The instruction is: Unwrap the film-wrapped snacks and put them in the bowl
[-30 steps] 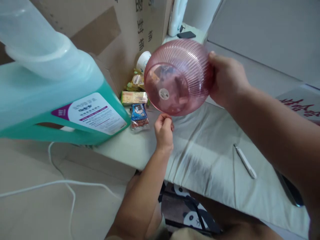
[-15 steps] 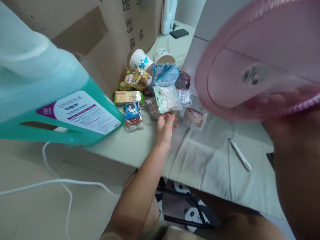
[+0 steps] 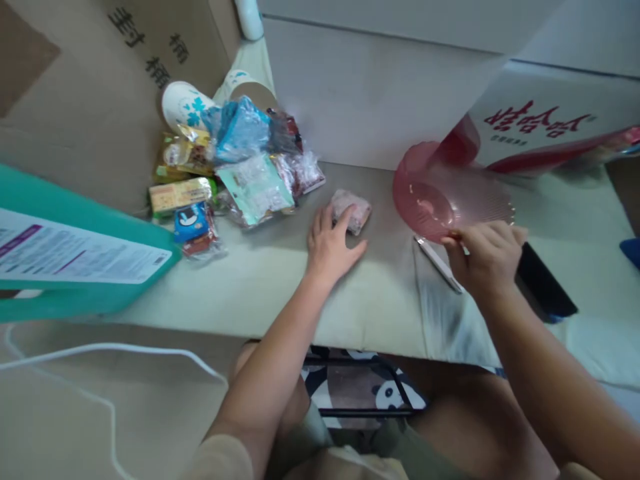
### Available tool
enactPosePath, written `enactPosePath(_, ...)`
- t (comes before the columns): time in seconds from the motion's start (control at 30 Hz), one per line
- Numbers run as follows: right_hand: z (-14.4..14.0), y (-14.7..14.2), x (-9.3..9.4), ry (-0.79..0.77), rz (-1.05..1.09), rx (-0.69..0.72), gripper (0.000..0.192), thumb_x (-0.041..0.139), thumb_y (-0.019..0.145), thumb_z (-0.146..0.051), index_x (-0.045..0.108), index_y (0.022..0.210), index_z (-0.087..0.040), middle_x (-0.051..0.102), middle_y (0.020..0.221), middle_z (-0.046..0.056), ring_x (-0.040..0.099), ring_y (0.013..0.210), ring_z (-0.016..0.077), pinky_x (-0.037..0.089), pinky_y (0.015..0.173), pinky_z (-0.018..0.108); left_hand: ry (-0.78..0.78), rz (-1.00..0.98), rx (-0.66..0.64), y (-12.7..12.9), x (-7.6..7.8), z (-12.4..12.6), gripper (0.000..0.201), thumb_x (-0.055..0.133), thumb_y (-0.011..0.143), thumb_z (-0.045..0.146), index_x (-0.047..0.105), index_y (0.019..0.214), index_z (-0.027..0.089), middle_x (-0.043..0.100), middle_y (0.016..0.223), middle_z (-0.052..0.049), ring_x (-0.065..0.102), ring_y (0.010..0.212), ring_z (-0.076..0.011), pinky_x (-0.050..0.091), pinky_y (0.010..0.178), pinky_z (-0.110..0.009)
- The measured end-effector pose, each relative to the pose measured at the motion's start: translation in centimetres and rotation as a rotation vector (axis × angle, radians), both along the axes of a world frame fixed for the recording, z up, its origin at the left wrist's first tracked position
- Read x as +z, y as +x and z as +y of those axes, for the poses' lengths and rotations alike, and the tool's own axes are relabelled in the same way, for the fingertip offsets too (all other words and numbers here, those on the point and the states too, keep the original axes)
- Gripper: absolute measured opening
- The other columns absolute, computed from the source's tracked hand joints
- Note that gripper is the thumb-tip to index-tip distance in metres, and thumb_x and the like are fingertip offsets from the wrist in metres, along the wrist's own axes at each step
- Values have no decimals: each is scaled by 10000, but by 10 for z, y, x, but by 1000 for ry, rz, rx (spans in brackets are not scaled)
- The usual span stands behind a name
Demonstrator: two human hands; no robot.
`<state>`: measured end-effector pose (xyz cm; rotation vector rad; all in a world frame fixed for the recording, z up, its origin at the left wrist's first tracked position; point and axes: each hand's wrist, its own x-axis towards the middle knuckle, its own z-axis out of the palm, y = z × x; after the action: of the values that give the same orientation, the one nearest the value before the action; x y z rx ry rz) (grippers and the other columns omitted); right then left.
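Note:
My left hand (image 3: 333, 243) lies over the cloth with its fingers spread, the fingertips at a small clear-wrapped snack packet (image 3: 352, 211). Whether they touch it I cannot tell. At the right, my right hand (image 3: 483, 257) pinches the rim of a translucent pink plastic bowl (image 3: 450, 193), which is tilted close to the table top. Left of my left hand is a heap of wrapped snacks: a pale green packet (image 3: 257, 189), a blue packet (image 3: 243, 130), yellow packets (image 3: 187, 157), a cracker pack (image 3: 181, 195) and a small blue-and-red packet (image 3: 193, 223).
Two paper cups (image 3: 185, 105) lie behind the snacks, before a cardboard box (image 3: 125, 87). A green liquid jug (image 3: 90, 260) stands at the left edge. A white pen-like tool (image 3: 439, 265) and a dark flat object (image 3: 545, 283) lie near my right hand. A red-and-white bag (image 3: 540, 127) stands behind.
My right hand has brought the pink bowl down from close to the camera to near the table. My left hand has drawn back from the heap to the small packet. The view has swung right.

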<state>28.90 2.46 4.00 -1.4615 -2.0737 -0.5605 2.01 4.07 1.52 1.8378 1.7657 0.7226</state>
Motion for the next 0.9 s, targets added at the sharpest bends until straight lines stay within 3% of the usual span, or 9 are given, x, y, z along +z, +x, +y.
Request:
enactPosePath(0.1, -9, 9, -13, -89, -18, -57, 507, 433, 1027, -562, 581, 682, -222, 590, 624, 38, 521, 729, 204, 290, 750, 382, 31, 148, 28, 13, -3, 5, 636, 752, 836, 268, 601, 1453, 288, 419, 1638, -143, 352, 1543, -414, 334, 1239, -579)
enactPosePath(0.2, -12, 25, -20, -98, -70, -66, 440, 504, 1025, -487, 613, 696, -216, 608, 635, 34, 531, 751, 205, 298, 761, 383, 83, 131, 77, 14, -4, 9, 502, 684, 834, 159, 685, 1329, 243, 540, 1496, -162, 492, 1431, -361, 404, 1199, -505)
enactPosePath(0.3, -16, 34, -12, -108, -113, -35, 288, 564, 1002, -400, 685, 812, -220, 695, 752, 56, 564, 826, 229, 342, 776, 381, 75, -93, 132, 5, -1, 9, 437, 637, 818, 120, 694, 1244, 197, 647, 1317, -149, 613, 1262, -292, 457, 1136, -420)
enactPosePath(0.4, -14, 15, 14, -42, -41, 34, 173, 645, 940, -364, 713, 1005, -219, 736, 948, 98, 604, 931, 274, 402, 828, 409, 2, -478, 219, -15, 4, 6, 283, 575, 873, 187, 680, 1136, 196, 726, 1079, -74, 682, 1007, -217, 516, 960, -330)
enactPosePath(0.5, 10, -51, 51, -54, 120, 300, 115, 642, 924, -273, 684, 1027, -242, 718, 925, 77, 641, 876, 248, 472, 786, 399, -41, -696, 191, -38, 12, 2, 179, 544, 927, 324, 665, 908, 193, 688, 819, -10, 632, 787, -170, 472, 759, -261)
enactPosePath(0.63, 90, -195, 95, -261, 132, 539, 195, 547, 951, -129, 705, 915, -238, 726, 1016, 69, 670, 949, 220, 559, 902, 411, -40, -728, 188, -60, 17, -3, 270, 548, 925, 361, 609, 722, 193, 608, 667, 15, 555, 690, -155, 410, 680, -252)
enactPosePath(0.77, 181, -326, 122, -520, 88, 428, 318, 545, 875, 64, 614, 610, -98, 712, 1135, 12, 583, 1336, 218, 467, 1098, 379, -68, -775, 198, -72, 12, -5, 267, 575, 925, 353, 612, 709, 202, 620, 652, 0, 568, 673, -164, 432, 683, -262)
enactPosePath(0.83, 213, -364, 128, -585, 60, 393, 336, 563, 857, 62, 562, 535, -37, 717, 964, -13, 526, 1408, 225, 448, 1047, 302, -91, -834, 170, -77, 10, -5, 262, 591, 930, 396, 650, 755, 210, 668, 703, -22, 615, 712, -182, 461, 705, -271)
enactPosePath(0.9, 234, -383, 128, -653, 26, 350, 295, 567, 814, 65, 559, 522, 18, 698, 815, -30, 469, 1451, 247, 433, 917, 183, -109, -868, 159, -82, 9, -4, 264, 605, 924, 429, 667, 776, 219, 696, 740, -36, 642, 741, -197, 477, 716, -279)
